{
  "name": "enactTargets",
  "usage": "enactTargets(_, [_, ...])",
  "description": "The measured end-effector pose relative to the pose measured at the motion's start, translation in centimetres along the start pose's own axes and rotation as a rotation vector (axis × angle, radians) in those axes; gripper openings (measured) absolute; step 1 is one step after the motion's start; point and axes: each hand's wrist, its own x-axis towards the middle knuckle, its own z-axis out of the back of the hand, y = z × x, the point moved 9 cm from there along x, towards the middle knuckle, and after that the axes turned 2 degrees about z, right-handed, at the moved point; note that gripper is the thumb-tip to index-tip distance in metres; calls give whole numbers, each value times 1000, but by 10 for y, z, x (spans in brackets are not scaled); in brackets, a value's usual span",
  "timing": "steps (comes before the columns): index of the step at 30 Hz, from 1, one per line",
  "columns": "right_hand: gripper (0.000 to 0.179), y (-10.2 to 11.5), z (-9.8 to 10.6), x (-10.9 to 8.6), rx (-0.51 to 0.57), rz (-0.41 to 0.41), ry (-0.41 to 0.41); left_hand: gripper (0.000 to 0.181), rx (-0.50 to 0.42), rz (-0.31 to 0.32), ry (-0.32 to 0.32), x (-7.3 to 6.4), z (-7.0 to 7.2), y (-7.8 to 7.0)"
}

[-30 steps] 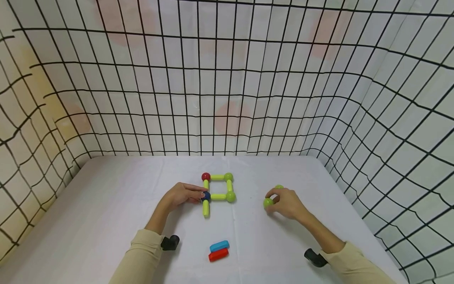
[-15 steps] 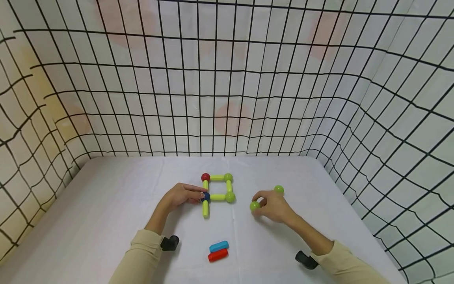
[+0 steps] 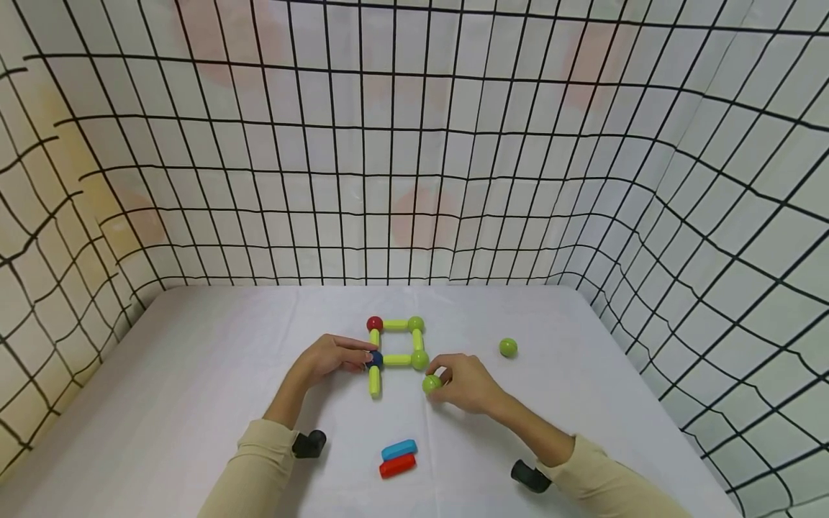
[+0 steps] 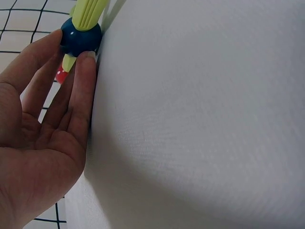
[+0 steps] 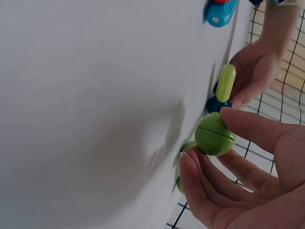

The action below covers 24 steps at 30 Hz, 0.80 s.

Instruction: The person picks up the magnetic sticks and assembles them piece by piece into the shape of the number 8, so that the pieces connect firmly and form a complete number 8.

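My left hand (image 3: 334, 354) pinches a dark blue ball (image 4: 80, 39) at the near left corner of a square built of balls and yellow-green rods. A red ball (image 3: 375, 324) forms the far left corner, with green balls at both right corners. From the blue ball another yellow-green rod (image 3: 374, 383) sticks out toward me. My right hand (image 3: 468, 384) pinches a loose green ball (image 5: 215, 135) between thumb and fingertips, just right of and nearer than the square's near right green ball (image 3: 419, 359).
Another green ball (image 3: 508, 347) lies farther right on the white table (image 3: 194, 374). A blue rod (image 3: 399, 450) and a red rod (image 3: 398, 465) lie side by side nearer me. Black netting (image 3: 414, 173) over a white backdrop rises behind and at both sides.
My right hand has carried the green ball leftward, from beside the other loose green ball to close by the square. My left hand has stayed on the blue ball.
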Motion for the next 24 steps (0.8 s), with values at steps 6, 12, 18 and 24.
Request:
enactTargets(6, [27, 20, -14, 2, -14, 37, 48, 32, 7, 4, -5, 1, 0, 1])
enactTargets(12, [27, 34, -29, 3, 9, 64, 99, 32, 4, 0, -4, 1, 0, 0])
enactTargets(18, [28, 43, -43, 4, 19, 88, 133, 31, -5, -1, -7, 1, 0, 0])
enactTargets(24, [29, 52, -54, 3, 36, 103, 163, 31, -13, 0, -4, 0, -1, -1])
